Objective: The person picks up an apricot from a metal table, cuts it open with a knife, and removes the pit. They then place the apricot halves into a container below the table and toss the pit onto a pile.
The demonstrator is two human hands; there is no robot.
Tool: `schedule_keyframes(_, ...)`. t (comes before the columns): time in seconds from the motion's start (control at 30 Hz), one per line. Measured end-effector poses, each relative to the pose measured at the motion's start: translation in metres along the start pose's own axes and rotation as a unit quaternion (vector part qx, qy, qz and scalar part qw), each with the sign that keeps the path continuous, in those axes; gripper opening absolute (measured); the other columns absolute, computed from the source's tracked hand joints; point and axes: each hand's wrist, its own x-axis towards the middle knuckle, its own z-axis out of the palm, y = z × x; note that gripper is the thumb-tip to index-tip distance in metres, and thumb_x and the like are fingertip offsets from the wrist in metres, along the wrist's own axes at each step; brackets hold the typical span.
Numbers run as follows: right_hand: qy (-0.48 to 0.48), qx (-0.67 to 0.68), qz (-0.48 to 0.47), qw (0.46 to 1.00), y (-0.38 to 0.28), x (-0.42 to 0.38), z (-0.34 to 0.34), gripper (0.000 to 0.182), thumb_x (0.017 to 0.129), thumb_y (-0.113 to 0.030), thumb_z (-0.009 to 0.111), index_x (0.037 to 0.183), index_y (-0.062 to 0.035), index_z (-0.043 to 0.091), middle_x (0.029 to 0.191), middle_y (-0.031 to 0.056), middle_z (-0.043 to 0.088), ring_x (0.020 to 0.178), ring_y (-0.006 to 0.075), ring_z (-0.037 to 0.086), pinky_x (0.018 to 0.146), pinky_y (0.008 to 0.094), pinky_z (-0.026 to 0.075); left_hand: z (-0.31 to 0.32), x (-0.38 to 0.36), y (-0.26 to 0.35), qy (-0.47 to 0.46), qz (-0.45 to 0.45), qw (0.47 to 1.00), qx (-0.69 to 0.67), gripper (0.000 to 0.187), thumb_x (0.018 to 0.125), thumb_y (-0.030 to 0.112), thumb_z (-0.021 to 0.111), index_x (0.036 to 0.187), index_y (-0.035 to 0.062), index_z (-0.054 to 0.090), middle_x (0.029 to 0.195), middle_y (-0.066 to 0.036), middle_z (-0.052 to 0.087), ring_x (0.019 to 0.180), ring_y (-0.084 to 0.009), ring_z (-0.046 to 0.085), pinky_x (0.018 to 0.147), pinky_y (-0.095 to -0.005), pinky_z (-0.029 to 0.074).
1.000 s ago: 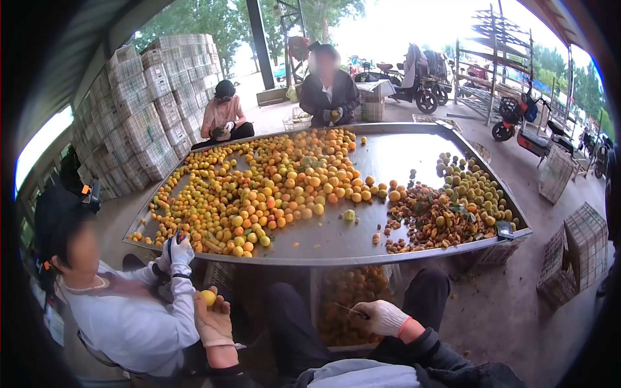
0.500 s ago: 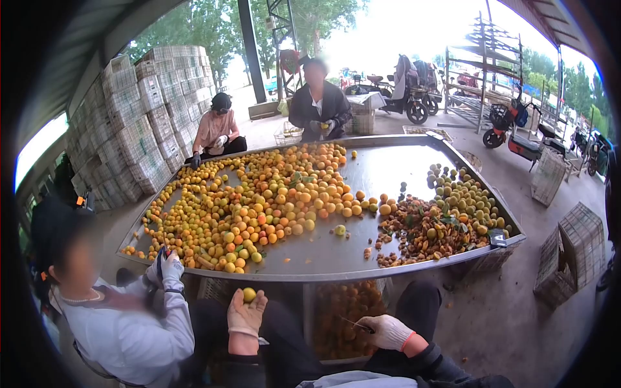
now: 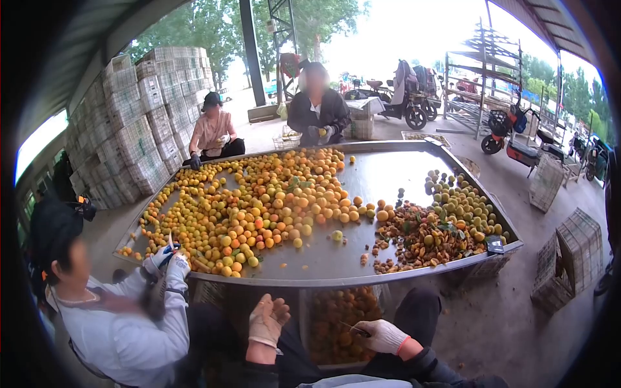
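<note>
Your right hand [image 3: 387, 337] is closed around a small knife [image 3: 360, 332], its thin blade pointing toward ten o'clock from your grip. Your left hand [image 3: 268, 320] is cupped open, the table's fruit pile [image 3: 259, 223] toward twelve o'clock, the lower fruit heap [image 3: 337, 320] at three.

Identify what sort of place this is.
Probably an open-sided fruit-processing workplace: a broad silver metal table heaped with round orange-yellow fruit, and tall stacks of pale grey slatted crates.

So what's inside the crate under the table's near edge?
Many orange fruits lie in the crate. The table edge hides its far side, the right hand covers part, and the bottom is buried from view.
</note>
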Motion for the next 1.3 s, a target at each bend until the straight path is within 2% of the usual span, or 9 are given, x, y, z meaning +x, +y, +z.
schedule_keyframes(0.07,-0.002,-0.008,-0.035,0.999,0.002,0.002,0.004,0.029,0.091,-0.029,0.057,0.114,-0.0112,0.062,0.082,0.0133,0.069,0.058,0.0242,0.068,0.061,0.0326,0.054,-0.025,0.009,0.014,-0.009,0.074,0.996,-0.044,0.040,0.093,0.032,0.059,0.125,0.0111,0.051,0.098,-0.014,0.066,0.077,-0.0269,0.067,0.063,-0.0408,0.059)
schedule_keyframes(0.13,-0.018,0.026,-0.029,0.999,-0.003,0.008,0.004,0.029,0.092,-0.031,0.056,0.113,-0.0115,0.063,0.082,0.0128,0.069,0.056,0.0242,0.067,0.058,0.0327,0.054,-0.010,-0.004,0.042,-0.038,0.111,0.990,-0.084,0.029,0.090,0.020,0.065,0.116,0.0156,0.055,0.092,-0.008,0.066,0.072,-0.0229,0.068,0.057,-0.0348,0.059)
schedule_keyframes(0.3,-0.022,0.035,-0.037,0.998,-0.020,0.014,0.005,0.029,0.092,-0.031,0.055,0.112,-0.0113,0.063,0.085,0.0134,0.069,0.057,0.0252,0.067,0.053,0.0332,0.056,-0.008,-0.010,0.072,0.007,0.208,0.975,-0.072,0.053,0.092,0.020,0.062,0.135,0.0078,0.034,0.094,-0.011,0.066,0.069,-0.0214,0.068,0.054,-0.0321,0.059)
schedule_keyframes(0.4,-0.033,0.045,-0.029,0.998,-0.024,0.012,0.002,0.029,0.091,-0.030,0.056,0.112,-0.0113,0.063,0.088,0.0131,0.069,0.059,0.0251,0.068,0.051,0.0333,0.056,-0.020,-0.008,0.082,0.041,0.236,0.966,-0.102,0.050,0.092,0.022,0.062,0.133,0.0090,0.036,0.095,-0.011,0.066,0.071,-0.0210,0.067,0.055,-0.0320,0.059)
schedule_keyframes(0.87,0.027,0.093,0.039,0.995,-0.024,0.001,-0.008,0.027,0.086,-0.019,0.063,0.112,-0.0112,0.066,0.095,0.0102,0.070,0.082,0.0213,0.069,0.074,0.0320,0.053,-0.041,-0.020,0.042,0.112,0.266,0.951,-0.108,0.053,0.091,0.024,0.063,0.136,0.0144,0.036,0.096,-0.007,0.066,0.075,-0.0194,0.066,0.059,-0.0313,0.056)
schedule_keyframes(0.97,0.048,0.098,0.001,0.994,-0.016,0.005,-0.004,0.026,0.086,-0.019,0.063,0.110,-0.0114,0.066,0.095,0.0103,0.070,0.083,0.0219,0.068,0.078,0.0327,0.052,-0.067,-0.014,0.013,0.088,0.173,0.968,-0.157,0.048,0.090,0.024,0.064,0.131,0.0186,0.040,0.094,-0.006,0.066,0.074,-0.0214,0.066,0.059,-0.0345,0.056)
schedule_keyframes(1.07,0.072,0.138,0.029,0.987,-0.025,0.001,-0.015,0.023,0.087,-0.018,0.064,0.108,-0.0097,0.067,0.086,0.0082,0.070,0.074,0.0174,0.067,0.068,0.0296,0.052,-0.081,-0.005,-0.002,0.122,0.127,0.971,-0.161,0.033,0.090,0.025,0.065,0.118,0.0220,0.047,0.091,-0.006,0.067,0.072,-0.0232,0.067,0.057,-0.0363,0.056)
schedule_keyframes(1.17,0.095,0.375,0.155,0.909,-0.049,-0.001,-0.042,0.018,0.090,-0.014,0.065,0.105,-0.0044,0.067,0.067,-0.0009,0.061,0.049,0.0048,0.053,0.043,0.0199,0.037,-0.087,-0.006,0.003,0.092,0.131,0.972,-0.170,0.018,0.090,0.028,0.065,0.100,0.0214,0.052,0.090,-0.005,0.068,0.072,-0.0235,0.067,0.059,-0.0367,0.057)
schedule_keyframes(1.3,0.150,0.485,0.054,0.860,-0.039,0.025,-0.084,0.027,0.088,-0.013,0.061,0.110,0.0030,0.060,0.059,0.0034,0.054,0.043,0.0107,0.048,0.042,0.0228,0.035,-0.072,-0.015,0.014,0.106,0.164,0.971,-0.135,0.018,0.089,0.029,0.066,0.101,0.0218,0.055,0.090,-0.006,0.068,0.073,-0.0231,0.067,0.060,-0.0372,0.058)
